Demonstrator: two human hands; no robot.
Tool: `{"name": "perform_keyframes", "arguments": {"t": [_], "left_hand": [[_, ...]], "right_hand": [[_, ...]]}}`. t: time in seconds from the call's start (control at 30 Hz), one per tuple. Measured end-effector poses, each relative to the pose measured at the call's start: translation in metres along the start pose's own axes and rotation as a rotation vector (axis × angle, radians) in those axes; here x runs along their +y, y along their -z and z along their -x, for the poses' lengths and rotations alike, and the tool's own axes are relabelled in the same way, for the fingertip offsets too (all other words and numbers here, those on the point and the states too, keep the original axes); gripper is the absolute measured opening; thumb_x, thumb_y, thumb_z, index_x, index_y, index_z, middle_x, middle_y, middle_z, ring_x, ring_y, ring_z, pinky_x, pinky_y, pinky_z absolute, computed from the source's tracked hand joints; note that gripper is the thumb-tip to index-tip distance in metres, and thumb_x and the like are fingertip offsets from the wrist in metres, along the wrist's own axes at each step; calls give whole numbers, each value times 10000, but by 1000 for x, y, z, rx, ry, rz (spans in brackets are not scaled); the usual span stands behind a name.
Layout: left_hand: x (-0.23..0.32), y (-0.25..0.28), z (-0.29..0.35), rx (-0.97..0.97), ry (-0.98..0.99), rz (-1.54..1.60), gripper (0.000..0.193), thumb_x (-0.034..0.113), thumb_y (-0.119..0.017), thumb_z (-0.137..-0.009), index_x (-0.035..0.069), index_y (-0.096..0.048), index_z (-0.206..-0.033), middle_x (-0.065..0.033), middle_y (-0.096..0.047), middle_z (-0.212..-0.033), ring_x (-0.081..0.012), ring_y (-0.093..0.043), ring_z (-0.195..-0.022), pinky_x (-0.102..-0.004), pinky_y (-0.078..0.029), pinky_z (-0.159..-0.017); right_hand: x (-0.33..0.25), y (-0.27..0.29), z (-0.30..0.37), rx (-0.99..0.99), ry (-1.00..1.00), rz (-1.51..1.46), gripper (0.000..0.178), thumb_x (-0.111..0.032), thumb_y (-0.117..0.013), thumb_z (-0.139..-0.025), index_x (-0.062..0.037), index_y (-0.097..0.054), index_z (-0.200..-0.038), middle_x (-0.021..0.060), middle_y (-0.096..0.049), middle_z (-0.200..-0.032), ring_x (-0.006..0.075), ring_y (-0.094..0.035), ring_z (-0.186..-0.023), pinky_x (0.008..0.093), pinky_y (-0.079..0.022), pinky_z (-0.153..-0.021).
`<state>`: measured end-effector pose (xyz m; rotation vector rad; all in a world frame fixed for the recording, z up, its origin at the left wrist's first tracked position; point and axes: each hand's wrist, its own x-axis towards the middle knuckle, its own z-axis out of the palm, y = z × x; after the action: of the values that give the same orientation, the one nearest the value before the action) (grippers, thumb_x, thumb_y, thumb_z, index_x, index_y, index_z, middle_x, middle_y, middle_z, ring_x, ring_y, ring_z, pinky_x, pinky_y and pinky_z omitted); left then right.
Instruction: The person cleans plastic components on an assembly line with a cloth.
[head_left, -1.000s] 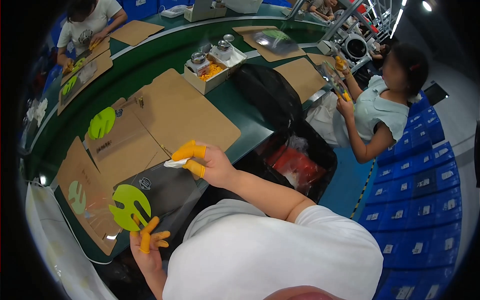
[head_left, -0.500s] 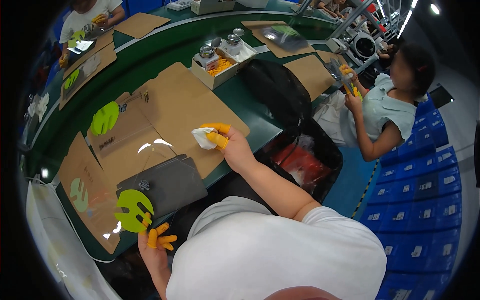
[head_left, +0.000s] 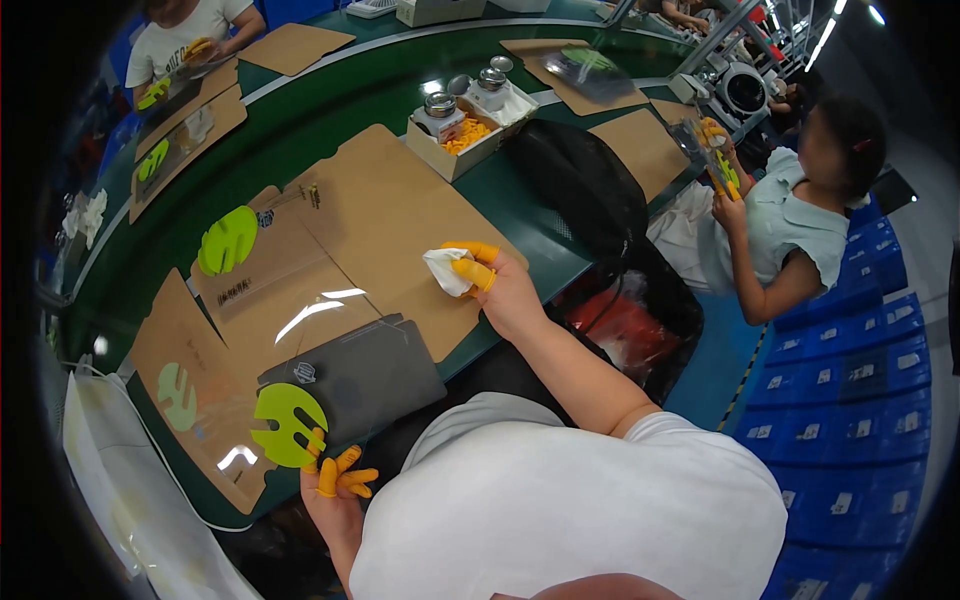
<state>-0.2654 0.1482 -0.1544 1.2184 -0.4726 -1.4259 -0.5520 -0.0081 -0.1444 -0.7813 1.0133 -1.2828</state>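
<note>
Yellow finger cots cover the fingers of both my hands. At the near left, my left hand (head_left: 337, 500) grips the edge of a glossy plastic panel by its lime-green slotted disc (head_left: 289, 425). A dark grey section (head_left: 365, 375) adjoins the disc, and glare streaks suggest a clear part reaching farther; its exact outline is hard to tell. The other left fingers are curled. To the right, my right hand (head_left: 500, 290) pinches a folded white wipe (head_left: 447, 272) above brown cardboard (head_left: 400, 210), apart from the panel. Another lime-green disc (head_left: 228, 240) shows on a clear sheet lying on the cardboard.
A carton (head_left: 455, 155) with metal-topped bottles and orange finger cots stands beyond the cardboard. A black bag (head_left: 580, 190) lies right of it. Co-workers sit at right (head_left: 780, 220) and far left (head_left: 190, 40), handling similar panels. Blue bins (head_left: 850, 380) line the right.
The whole view has shifted, so the scene sits slightly farther right. Glare on the held panel has grown and moved. Both hands keep their grips.
</note>
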Motion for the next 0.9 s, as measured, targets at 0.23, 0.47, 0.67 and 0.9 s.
{"name": "perform_keyframes", "arguments": {"t": [0.23,0.47,0.67,0.9], "left_hand": [[-5,11,-4,-7,8,37,351,113,-392,-939,25,-382,-1279,-89,-440,-1296,-250,-599,-951,-354,-571,-657],[-6,13,-5,-33,32,35,351,120,-379,-945,23,-379,-1283,-98,-445,-1286,-258,-599,-955,-360,-570,-664],[-3,8,-3,-5,18,18,358,148,-387,-948,19,-378,-1282,-98,-462,-1258,-255,-599,-957,-355,-565,-690],[-6,15,-4,-22,65,7,356,149,-382,-950,17,-378,-1281,-96,-461,-1259,-244,-601,-944,-339,-561,-692]], "right_hand": [[-4,-2,-4,-10,58,15,273,-94,-539,-876,17,-534,-1125,66,-578,-1036,128,-566,-893,231,-453,-783],[0,-18,-3,8,28,40,237,-54,-502,-884,-3,-558,-1109,60,-586,-1020,112,-563,-899,222,-457,-803],[1,-21,-2,10,35,114,239,-44,-496,-885,-6,-556,-1113,60,-585,-1019,117,-564,-893,225,-457,-808],[2,-20,1,-8,-11,145,241,-64,-523,-881,-21,-539,-1118,48,-576,-1035,119,-559,-921,229,-450,-820]]}}
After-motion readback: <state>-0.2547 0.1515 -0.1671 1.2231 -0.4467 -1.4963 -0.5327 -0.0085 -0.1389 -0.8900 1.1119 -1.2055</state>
